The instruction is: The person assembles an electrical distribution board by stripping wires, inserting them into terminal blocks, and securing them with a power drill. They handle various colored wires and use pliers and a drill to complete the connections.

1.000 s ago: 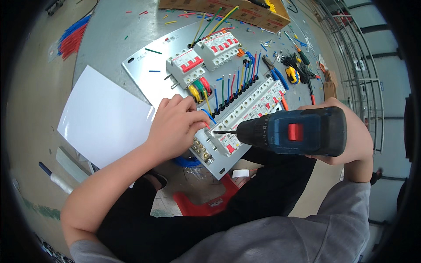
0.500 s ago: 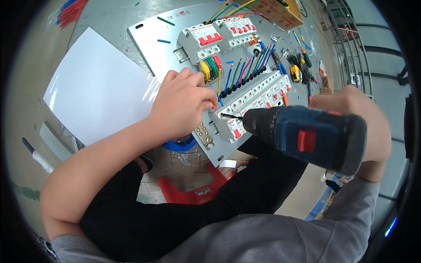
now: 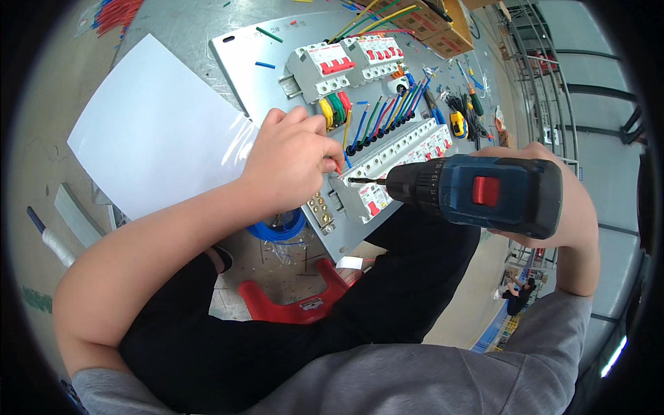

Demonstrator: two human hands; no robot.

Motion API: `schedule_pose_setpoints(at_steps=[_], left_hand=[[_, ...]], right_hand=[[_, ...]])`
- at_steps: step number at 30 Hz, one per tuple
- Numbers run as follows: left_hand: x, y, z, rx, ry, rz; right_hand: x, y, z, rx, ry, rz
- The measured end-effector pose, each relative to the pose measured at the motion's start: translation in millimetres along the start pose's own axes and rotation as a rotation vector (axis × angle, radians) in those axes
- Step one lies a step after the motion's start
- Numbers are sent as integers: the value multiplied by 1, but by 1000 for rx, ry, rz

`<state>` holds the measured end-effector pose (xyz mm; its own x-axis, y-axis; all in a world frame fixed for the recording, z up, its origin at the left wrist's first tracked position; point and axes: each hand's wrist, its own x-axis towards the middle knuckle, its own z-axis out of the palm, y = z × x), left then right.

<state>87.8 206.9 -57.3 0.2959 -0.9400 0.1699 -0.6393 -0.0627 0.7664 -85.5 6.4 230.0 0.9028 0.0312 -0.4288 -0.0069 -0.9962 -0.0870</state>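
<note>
My right hand (image 3: 573, 197) grips a blue and black cordless drill (image 3: 515, 190) with a red switch. Its thin driver bit (image 3: 368, 181) points left, the tip at a terminal screw on the near end of a row of circuit breakers (image 3: 368, 197). Beside that terminal, my left hand (image 3: 289, 155) pinches a short red wire (image 3: 338, 169) between thumb and fingers. The row sits on a grey metal mounting plate (image 3: 242, 66). Stripped coloured wires (image 3: 387, 114) stand up behind it. Farther back are more breakers (image 3: 321, 68) with yellow, green and red wires below.
A white sheet (image 3: 162, 138) lies left of the plate. A cardboard box (image 3: 453, 34), a yellow tape measure (image 3: 458, 124) and a screwdriver (image 3: 474, 100) are at the far right. Blue wire coils (image 3: 280, 232) and a red stool (image 3: 297, 311) lie below. Another person (image 3: 519, 296) sits at the distant right.
The drill has swung more level, its rear end rising, while the bit tip stays at the same terminal. My left hand keeps its pinch. The view has shifted slightly, bringing the distant person into sight.
</note>
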Motion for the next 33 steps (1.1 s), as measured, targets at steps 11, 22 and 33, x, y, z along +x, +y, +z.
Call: schedule_pose_setpoints(at_steps=[11,22,33], left_hand=[[-1,-1,1,30,25,11],[-1,1,2,31,29,6],[-3,-2,1,18,33,46]], right_hand=[[10,-1,-1,47,-79,41],[19,1,2,108,-64,-8],[60,-29,-34,33,-345,193]])
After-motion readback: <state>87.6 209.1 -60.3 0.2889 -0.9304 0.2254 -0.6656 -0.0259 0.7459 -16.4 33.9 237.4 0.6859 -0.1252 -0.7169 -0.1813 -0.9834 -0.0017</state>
